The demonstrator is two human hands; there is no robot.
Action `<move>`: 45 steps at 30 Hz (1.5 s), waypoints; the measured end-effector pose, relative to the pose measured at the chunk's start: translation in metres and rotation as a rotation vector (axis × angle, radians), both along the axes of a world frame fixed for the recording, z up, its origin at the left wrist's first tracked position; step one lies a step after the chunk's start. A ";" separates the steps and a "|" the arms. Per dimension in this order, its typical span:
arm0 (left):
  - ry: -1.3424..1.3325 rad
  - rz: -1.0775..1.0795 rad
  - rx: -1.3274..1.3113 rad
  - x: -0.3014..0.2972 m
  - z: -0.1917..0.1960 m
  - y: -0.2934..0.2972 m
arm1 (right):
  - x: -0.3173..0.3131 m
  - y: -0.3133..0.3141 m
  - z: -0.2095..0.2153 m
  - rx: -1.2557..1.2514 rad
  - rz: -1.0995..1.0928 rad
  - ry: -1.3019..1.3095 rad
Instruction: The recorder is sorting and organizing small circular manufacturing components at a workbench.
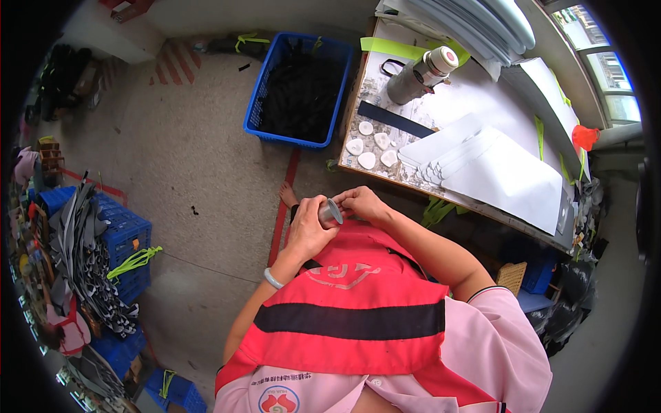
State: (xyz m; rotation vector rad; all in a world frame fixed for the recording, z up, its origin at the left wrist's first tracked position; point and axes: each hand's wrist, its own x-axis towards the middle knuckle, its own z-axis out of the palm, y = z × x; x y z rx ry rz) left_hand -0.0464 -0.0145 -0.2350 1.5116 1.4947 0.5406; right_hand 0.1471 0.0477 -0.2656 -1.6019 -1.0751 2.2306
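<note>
The left hand [308, 233] curls around a small grey cup [329, 214] above the red apron [372, 241], near and left of the cluttered table [475, 93], while the right hand [363, 204] bends its fingers beside the rim, whether gripping anything impossible to tell. Working well here likely calls for a firm, even left hold to steady the tilted cup, and a light right touch that avoids jolting its rim. The left forearm [253, 310] stretches far and rightward, a pale bangle [273, 279] at its wrist; the right forearm [432, 241] slants far and leftward to meet it.
</note>
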 end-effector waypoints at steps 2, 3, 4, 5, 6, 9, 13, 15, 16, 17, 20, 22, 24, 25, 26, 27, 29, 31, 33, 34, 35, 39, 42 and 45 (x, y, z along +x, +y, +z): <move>0.026 -0.001 0.014 0.002 0.000 0.000 | 0.000 0.000 -0.005 0.003 -0.001 0.006; 0.044 0.002 0.013 0.003 0.000 0.000 | 0.001 0.000 -0.007 0.003 0.000 0.006; 0.061 0.005 0.011 0.003 -0.001 0.000 | 0.000 0.000 -0.008 -0.001 0.003 0.011; 0.061 0.007 0.010 0.004 -0.001 -0.001 | 0.000 0.000 -0.008 -0.005 0.005 0.016; 0.074 0.004 0.015 0.004 -0.002 -0.001 | 0.000 0.000 -0.008 -0.006 0.007 0.016; 0.083 -0.002 0.023 0.003 -0.003 0.001 | -0.001 0.003 -0.006 -0.010 0.014 0.003; -0.001 0.010 0.019 0.000 -0.007 0.002 | 0.001 0.005 -0.006 -0.019 0.014 0.011; -0.036 0.013 0.018 -0.003 -0.009 0.002 | 0.001 0.006 -0.004 -0.021 0.012 0.013; -0.072 0.013 0.018 -0.003 -0.008 0.004 | 0.003 0.006 -0.003 -0.037 -0.018 0.024; -0.078 0.013 0.021 -0.003 -0.006 0.004 | 0.004 0.007 -0.002 -0.052 -0.048 0.036; -0.066 0.019 -0.047 -0.002 -0.002 0.004 | 0.005 0.006 -0.006 -0.092 -0.055 0.070; -0.001 -0.001 -0.010 0.000 -0.004 0.003 | 0.007 0.004 -0.007 -0.078 -0.053 0.049; 0.024 0.002 0.009 0.003 -0.006 0.003 | 0.005 0.005 -0.007 -0.066 -0.048 0.034; 0.046 -0.001 0.027 0.005 -0.006 0.004 | 0.006 0.005 -0.007 -0.050 -0.030 0.027; 0.047 0.000 0.026 0.006 -0.005 0.004 | 0.006 0.005 -0.007 -0.034 -0.013 0.020; 0.060 0.002 0.032 0.006 -0.005 0.004 | 0.006 0.005 -0.007 -0.035 -0.012 0.021; 0.075 0.005 0.037 0.006 -0.004 0.005 | 0.004 0.007 -0.005 -0.042 -0.006 0.027; 0.083 0.002 0.035 0.005 -0.004 0.005 | 0.003 0.007 -0.004 -0.048 -0.009 0.028; 0.084 0.000 0.041 0.005 -0.003 0.005 | 0.003 0.007 -0.003 -0.052 -0.013 0.029; 0.081 -0.001 0.045 0.005 -0.004 0.004 | 0.003 0.007 -0.002 -0.048 -0.009 0.026; 0.080 0.000 0.044 0.004 -0.005 0.003 | 0.003 0.007 -0.001 -0.043 -0.005 0.023; -0.064 0.029 0.002 0.001 -0.005 0.003 | 0.011 0.008 -0.005 -0.046 -0.013 0.016; -0.150 0.059 -0.035 -0.002 -0.004 0.001 | 0.019 0.011 -0.002 -0.083 -0.065 0.127; -0.193 0.078 -0.027 -0.004 -0.007 0.000 | 0.029 0.023 0.007 -0.131 -0.160 0.132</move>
